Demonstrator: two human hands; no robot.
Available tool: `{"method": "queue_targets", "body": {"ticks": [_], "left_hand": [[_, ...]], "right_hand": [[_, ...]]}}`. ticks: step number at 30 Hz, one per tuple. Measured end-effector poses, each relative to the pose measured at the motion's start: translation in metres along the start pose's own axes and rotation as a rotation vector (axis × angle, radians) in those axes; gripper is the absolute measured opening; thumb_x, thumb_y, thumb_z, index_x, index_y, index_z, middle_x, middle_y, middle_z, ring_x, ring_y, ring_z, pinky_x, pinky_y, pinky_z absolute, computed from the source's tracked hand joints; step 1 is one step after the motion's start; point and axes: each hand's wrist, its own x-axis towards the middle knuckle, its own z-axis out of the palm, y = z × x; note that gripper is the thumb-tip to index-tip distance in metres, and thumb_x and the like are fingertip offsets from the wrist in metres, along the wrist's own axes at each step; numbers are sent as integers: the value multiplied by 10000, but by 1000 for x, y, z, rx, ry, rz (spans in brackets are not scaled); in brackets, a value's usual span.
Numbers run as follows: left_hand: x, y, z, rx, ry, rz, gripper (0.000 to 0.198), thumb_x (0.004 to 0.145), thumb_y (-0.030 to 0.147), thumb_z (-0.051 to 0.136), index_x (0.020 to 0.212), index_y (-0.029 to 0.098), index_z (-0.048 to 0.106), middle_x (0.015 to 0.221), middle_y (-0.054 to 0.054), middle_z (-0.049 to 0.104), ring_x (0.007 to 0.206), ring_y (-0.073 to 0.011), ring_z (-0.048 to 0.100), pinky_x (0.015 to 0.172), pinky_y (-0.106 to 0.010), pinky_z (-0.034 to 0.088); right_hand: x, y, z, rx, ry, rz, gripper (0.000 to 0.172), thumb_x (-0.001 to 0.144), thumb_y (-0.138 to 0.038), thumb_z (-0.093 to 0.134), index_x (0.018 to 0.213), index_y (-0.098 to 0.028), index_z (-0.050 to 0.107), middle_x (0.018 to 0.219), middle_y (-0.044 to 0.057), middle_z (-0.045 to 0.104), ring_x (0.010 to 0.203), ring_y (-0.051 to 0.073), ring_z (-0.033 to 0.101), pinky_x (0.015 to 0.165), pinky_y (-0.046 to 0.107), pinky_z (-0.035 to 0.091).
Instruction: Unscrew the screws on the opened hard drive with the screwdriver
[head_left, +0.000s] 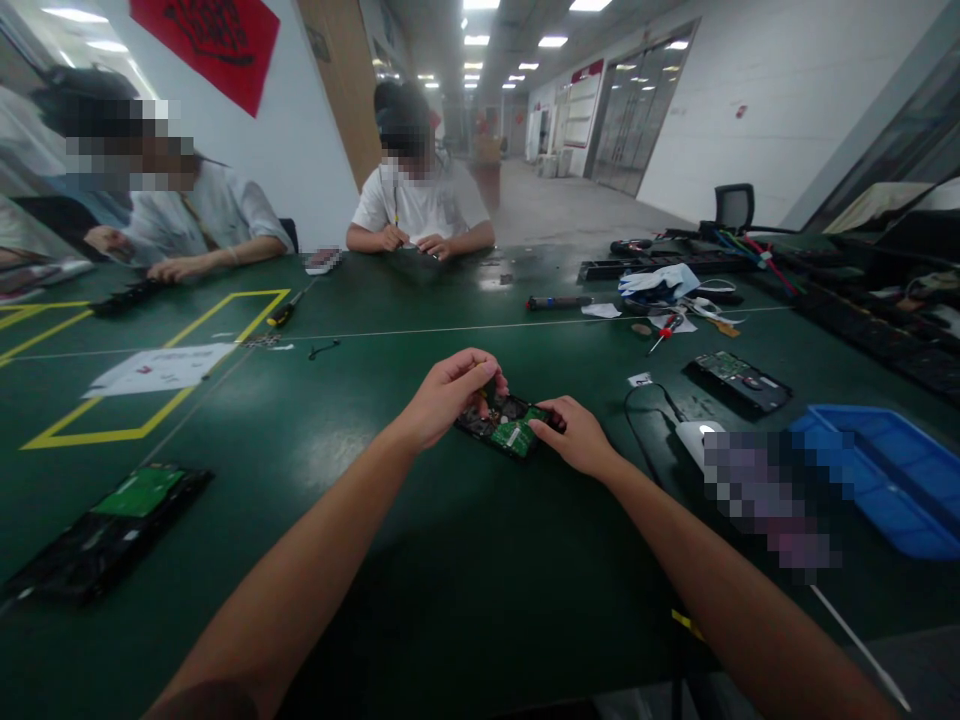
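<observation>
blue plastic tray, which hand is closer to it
Right. The right hand holds the black drive with the green circuit board, left of the blue plastic tray; the left hand is farther left, on the drive's other side.

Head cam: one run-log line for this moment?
left hand: pinching far end of hard drive | right hand: gripping its right edge | hard drive: circuit board up | surface: green table | nearby: blue tray, right

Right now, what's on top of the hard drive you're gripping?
A green circuit board faces up on the hard drive. The left hand covers its far corner, the right hand its right end.
</observation>
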Motion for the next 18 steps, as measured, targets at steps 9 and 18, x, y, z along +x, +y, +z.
{"method": "queue_targets", "body": {"ticks": [9, 18], "left_hand": [[-3, -1, 2, 84, 44, 21, 261, 900, 437, 662, 944, 180, 681, 931, -73, 681, 843, -173, 623, 583, -239, 469], [1, 20, -1, 543, 112, 72, 264, 901, 339, 615, 1066, 180, 746, 1043, -88, 704, 839, -169, 606, 608, -265, 490]], "right_hand": [[1, 2, 3, -20, 30, -11, 398, 938, -481, 655, 1207, -190, 689, 1090, 94, 656, 865, 192, 608, 761, 321, 471], [1, 6, 6, -32, 37, -8, 403, 936, -508, 648, 1191, -200, 700, 1106, 91, 657, 870, 193, 614, 753, 319, 470]]}}
